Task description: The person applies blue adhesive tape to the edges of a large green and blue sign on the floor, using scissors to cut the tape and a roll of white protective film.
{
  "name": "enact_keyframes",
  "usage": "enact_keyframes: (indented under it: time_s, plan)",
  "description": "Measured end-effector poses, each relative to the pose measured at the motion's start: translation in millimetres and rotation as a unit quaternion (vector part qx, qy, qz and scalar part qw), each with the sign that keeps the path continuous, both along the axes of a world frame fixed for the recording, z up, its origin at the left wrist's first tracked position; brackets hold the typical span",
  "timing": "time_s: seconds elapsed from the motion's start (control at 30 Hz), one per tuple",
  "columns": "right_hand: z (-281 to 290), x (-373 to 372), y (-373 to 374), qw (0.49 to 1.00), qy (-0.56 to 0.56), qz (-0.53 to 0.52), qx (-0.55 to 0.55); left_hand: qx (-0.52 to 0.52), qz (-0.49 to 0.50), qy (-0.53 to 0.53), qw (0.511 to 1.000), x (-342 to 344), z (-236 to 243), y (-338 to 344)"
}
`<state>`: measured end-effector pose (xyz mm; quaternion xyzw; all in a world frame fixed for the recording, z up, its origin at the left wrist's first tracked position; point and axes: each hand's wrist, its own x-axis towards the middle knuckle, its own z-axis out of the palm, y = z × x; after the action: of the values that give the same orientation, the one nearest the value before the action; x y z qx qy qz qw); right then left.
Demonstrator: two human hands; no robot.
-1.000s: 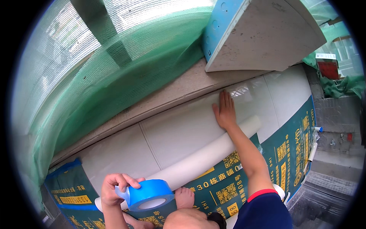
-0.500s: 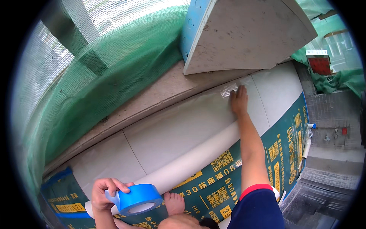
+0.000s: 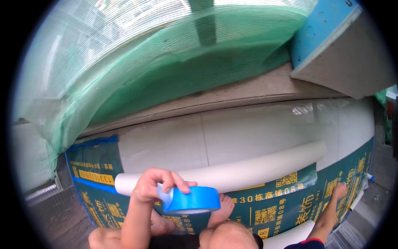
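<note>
My left hand [image 3: 159, 182] is closed on a roll of blue tape [image 3: 192, 200], with fingers pinching a loose strip at its near-left side. My right hand [image 3: 340, 191] reaches far right and rests on or just over the dark green printed floor sheet [image 3: 286, 216]; its small, blurred fingers do not show clearly. Between the hands, a rolled-up part of the sheet [image 3: 232, 166], white on the outside, lies across pale floor tiles [image 3: 166, 141]. Blue tape [image 3: 93, 143] lines the sheet's edge at the left.
Green netting [image 3: 174, 79] hangs along the back above a concrete ledge [image 3: 215, 97]. A big grey board with a blue side [image 3: 321, 33] leans at the back right. My bare foot [image 3: 222, 209] is on the green sheet.
My right hand has left the tiles at the back and come nearer, out to the right over the green sheet. The left hand still holds the tape. The view has turned left.
</note>
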<state>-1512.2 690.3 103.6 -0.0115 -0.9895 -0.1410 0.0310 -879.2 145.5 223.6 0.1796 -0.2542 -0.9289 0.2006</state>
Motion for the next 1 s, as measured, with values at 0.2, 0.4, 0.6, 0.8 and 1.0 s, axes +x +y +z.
enact_keyframes:
  time_s: [0.2,0.4,0.6,0.8,1.0]
  plan:
    - [-9,108,-87,0.889,-0.094,0.253,-0.371,0.024,-0.097,0.012,0.995,-1,6,9]
    - [12,222,-230,0.666,-0.636,-0.104,-0.376,0.05,-0.127,0.058,0.989,4,-3,24]
    - [-16,265,-283,0.554,-0.619,-0.032,-0.556,0.028,-0.142,0.044,0.989,12,2,29]
    - [-30,271,-379,0.62,-0.517,0.244,-0.537,0.025,-0.151,0.031,0.988,21,-11,26]
    - [-39,288,-413,0.739,-0.386,0.361,-0.417,0.017,-0.084,-0.04,0.996,32,-17,24]
